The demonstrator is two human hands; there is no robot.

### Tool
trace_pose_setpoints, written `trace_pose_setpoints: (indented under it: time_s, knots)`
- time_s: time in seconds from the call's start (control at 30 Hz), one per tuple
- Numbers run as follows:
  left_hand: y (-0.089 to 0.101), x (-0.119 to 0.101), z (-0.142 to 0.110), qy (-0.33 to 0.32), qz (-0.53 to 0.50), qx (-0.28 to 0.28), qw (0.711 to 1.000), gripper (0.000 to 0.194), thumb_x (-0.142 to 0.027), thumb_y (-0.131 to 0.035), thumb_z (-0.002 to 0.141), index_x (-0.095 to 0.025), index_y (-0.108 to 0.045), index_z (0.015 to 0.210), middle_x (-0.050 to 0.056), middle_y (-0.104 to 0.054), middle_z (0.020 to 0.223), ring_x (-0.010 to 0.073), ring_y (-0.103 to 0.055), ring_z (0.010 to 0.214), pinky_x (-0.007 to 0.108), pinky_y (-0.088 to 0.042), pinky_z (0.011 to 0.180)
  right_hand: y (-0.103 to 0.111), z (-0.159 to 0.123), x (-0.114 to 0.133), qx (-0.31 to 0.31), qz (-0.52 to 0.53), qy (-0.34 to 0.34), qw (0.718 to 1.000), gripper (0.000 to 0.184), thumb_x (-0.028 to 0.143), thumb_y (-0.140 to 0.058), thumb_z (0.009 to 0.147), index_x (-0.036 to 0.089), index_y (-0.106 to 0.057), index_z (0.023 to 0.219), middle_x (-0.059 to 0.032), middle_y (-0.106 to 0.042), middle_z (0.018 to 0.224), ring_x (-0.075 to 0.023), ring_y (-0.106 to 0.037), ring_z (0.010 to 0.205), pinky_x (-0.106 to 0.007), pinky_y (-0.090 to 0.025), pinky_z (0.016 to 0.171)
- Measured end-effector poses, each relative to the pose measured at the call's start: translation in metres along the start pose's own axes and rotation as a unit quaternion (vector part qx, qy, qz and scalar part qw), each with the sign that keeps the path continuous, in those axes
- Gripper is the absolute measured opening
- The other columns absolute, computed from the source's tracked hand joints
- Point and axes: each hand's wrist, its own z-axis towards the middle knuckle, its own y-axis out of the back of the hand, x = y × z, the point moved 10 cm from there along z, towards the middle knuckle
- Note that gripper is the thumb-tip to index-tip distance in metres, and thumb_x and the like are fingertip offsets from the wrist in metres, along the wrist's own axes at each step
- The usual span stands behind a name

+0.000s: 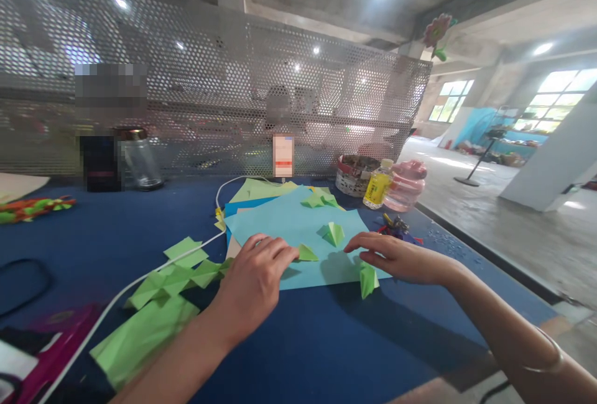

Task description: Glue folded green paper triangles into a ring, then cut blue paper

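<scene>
My left hand (261, 267) rests low over a light blue paper sheet (275, 217), its fingers closed on a small folded green paper (306, 253). To the right, my right hand (392, 255) hovers above the sheet's edge with fingers apart and nothing in them. Just below it is another folded green paper (367, 280). A third folded piece (334, 234) stands between the two hands. Beyond them, more folded green papers (319, 199) lie at the far end of the sheet. Green paper squares (144, 335) and creased pieces lie left of my left wrist, partly hidden by it.
A white cable (135, 283) crosses the blue tabletop (289, 354). At the back are a phone (283, 155), a glass bottle (142, 158), a woven basket (352, 177), a yellow-labelled bottle (377, 185) and a pink jug (407, 186). A perforated metal screen (196, 93) stands behind.
</scene>
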Motion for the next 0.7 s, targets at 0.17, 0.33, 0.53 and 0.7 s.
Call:
trace_pose_setpoints:
  time_s: [0.17,0.33,0.53,0.7]
  knots:
    - [-0.002,0.001,0.0,0.005,-0.001,0.011,1.0,0.035,0.001,-0.035,0.087,-0.019,-0.061,0.098,0.004,-0.062,0.086,0.0199,-0.055,0.08,0.039,-0.042,0.078,0.0,-0.012,0.0,0.043,-0.002,0.006,0.999,0.059,0.035,-0.071,0.075,0.026,-0.052,0.13,-0.0065,-0.053,0.132,-0.0256,-0.049,0.12,-0.039,-0.04,0.1]
    - [-0.001,0.0,0.001,0.014,-0.008,0.01,1.0,0.036,0.0,-0.034,0.089,-0.021,-0.062,0.099,0.003,-0.062,0.084,0.0195,-0.056,0.079,0.039,-0.042,0.079,-0.009,-0.01,-0.002,0.035,-0.03,0.012,0.999,0.036,0.016,-0.06,0.079,0.025,-0.064,0.114,-0.006,-0.055,0.129,-0.0227,-0.049,0.121,-0.041,-0.035,0.105]
    - [-0.003,0.001,0.0,0.012,-0.005,0.015,1.0,0.035,-0.002,-0.035,0.089,-0.02,-0.062,0.099,0.004,-0.062,0.085,0.02,-0.056,0.079,0.04,-0.043,0.078,-0.01,0.005,-0.001,-0.01,-0.031,0.009,0.999,0.016,0.031,-0.058,0.086,0.021,-0.069,0.089,-0.0059,-0.067,0.099,-0.0218,-0.061,0.096,-0.035,-0.046,0.086]
    - [-0.006,0.003,0.0,0.012,-0.014,0.027,0.999,0.032,-0.001,-0.036,0.089,-0.018,-0.062,0.096,0.005,-0.063,0.086,0.0213,-0.056,0.082,0.041,-0.042,0.08,0.004,0.021,-0.004,-0.082,0.0,-0.042,0.996,0.032,0.033,-0.057,0.087,0.023,-0.057,0.117,0.0008,-0.065,0.079,-0.0163,-0.06,0.072,-0.029,-0.045,0.068]
